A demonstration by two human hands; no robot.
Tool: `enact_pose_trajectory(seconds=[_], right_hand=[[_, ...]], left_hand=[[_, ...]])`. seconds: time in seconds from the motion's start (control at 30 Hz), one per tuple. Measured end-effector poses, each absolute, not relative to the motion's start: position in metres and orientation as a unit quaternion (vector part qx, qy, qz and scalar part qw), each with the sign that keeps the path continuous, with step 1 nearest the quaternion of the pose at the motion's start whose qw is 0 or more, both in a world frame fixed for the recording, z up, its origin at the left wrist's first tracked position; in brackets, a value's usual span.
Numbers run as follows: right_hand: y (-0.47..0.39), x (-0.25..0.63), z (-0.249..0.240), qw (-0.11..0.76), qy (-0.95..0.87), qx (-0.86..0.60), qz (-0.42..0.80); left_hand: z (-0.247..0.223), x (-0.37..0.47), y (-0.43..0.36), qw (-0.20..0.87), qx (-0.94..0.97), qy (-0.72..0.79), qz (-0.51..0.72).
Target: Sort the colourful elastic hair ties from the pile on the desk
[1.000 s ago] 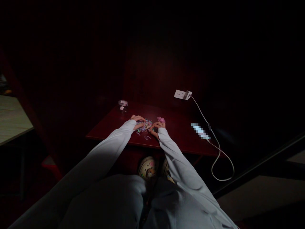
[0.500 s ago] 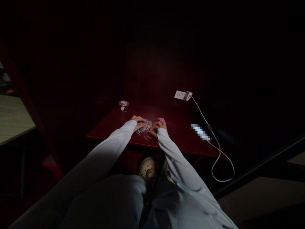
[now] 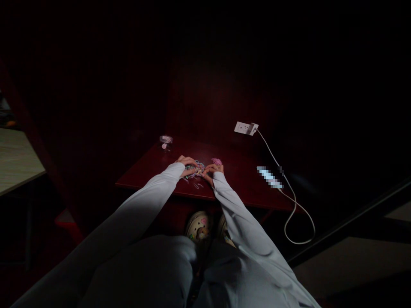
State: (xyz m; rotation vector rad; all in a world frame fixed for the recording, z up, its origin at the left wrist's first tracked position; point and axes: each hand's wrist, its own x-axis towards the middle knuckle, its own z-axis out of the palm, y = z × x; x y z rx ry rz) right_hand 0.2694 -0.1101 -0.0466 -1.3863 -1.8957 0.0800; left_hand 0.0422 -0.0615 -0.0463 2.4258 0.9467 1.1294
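Your dark red table [image 3: 244, 188] carries everything here, lit only in a patch near its middle. Both your arms in pale sleeves reach over its near edge. Off its right edge a white cable [image 3: 293, 205] loops down and climbs back to a wall socket [image 3: 245, 127] behind the far edge, passing a blurred bright thing [image 3: 270, 177] lying near the right edge.

Your left hand [image 3: 185, 164] and right hand [image 3: 212, 171] meet just inside the near edge, fingers curled inward toward each other over a small heap of coloured bands [image 3: 196, 169]. The heap lies between the two hands, touching both, so neither is the nearer; its spread runs left to right from one hand to the other. Both hands look narrowed, fingertips pinched down into the heap, but in this light you cannot tell which bands each holds.

A pink clump [image 3: 217, 161] sits just beyond your right hand. A couple of loose bands [image 3: 198, 185] lie toward the near edge. A little clear jar [image 3: 166, 141] stands at the far left corner, well apart.
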Motion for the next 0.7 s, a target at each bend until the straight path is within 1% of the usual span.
enact_pose_trajectory(seconds=[0.23,0.4,0.57,0.7], right_hand=[[-0.1088,0.2684,-0.0462,0.383,-0.732,-0.562,0.039],[-0.1073,0.2687,-0.0467,0.376,-0.734,-0.564,0.037],[-0.1096,0.2691,-0.0483,0.391,-0.738,-0.55,0.026],[-0.1135,0.2677,-0.0479,0.369,-0.746,-0.555,0.015]], left_hand=[[-0.0436,0.0469,-0.0692,0.118,0.873,0.306,0.362],[-0.0419,0.0457,-0.0701,0.133,0.873,0.296,0.365],[-0.0394,0.0438,-0.0682,0.151,0.855,0.31,0.388],[-0.0373,0.043,-0.0682,0.146,0.848,0.317,0.399]])
